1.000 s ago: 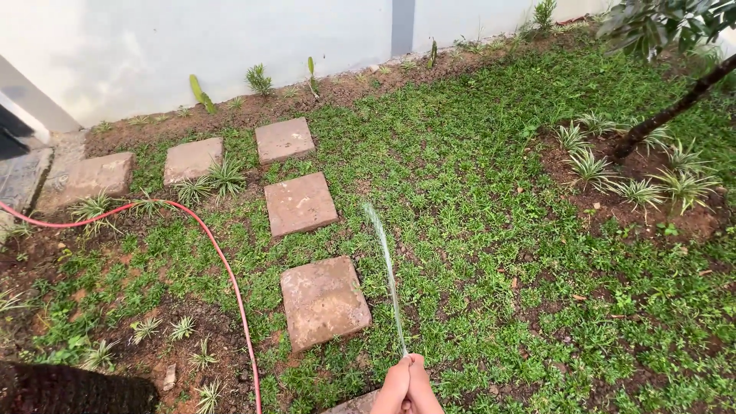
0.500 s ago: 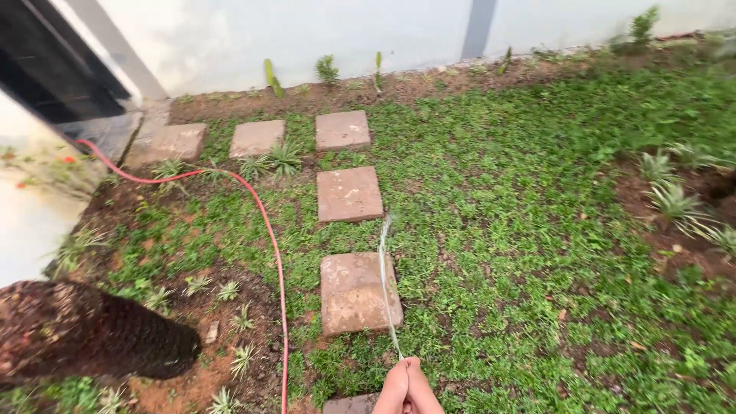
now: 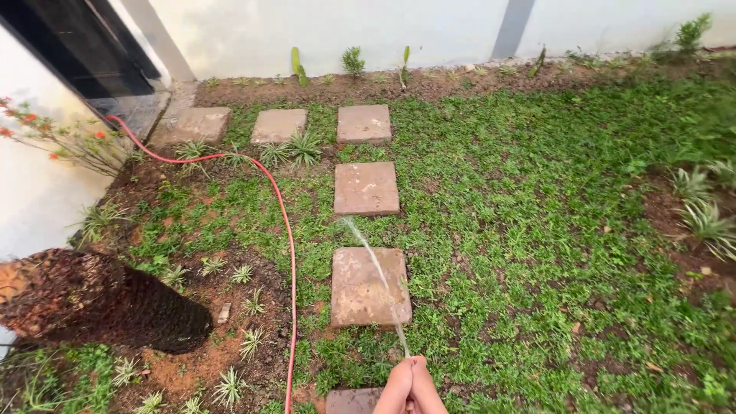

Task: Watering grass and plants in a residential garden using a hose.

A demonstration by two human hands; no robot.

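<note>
Hands (image 3: 409, 386) sit at 6 o'clock on the bottom edge, pressed together, fingers closed around a hose end that they hide; left and right cannot be told apart. Water (image 3: 373, 264) shoots from them toward 11 o'clock, arcing over the nearest paver (image 3: 370, 286) and landing on grass (image 3: 529, 230) just short of the next paver (image 3: 366, 188). Hose (image 3: 285, 230), red, runs from 7 o'clock up to a dark doorway (image 3: 77, 46) at 10 o'clock. Trunk (image 3: 92, 299) lies at 8 o'clock. Wall (image 3: 345, 27) spans 12 o'clock.
</note>
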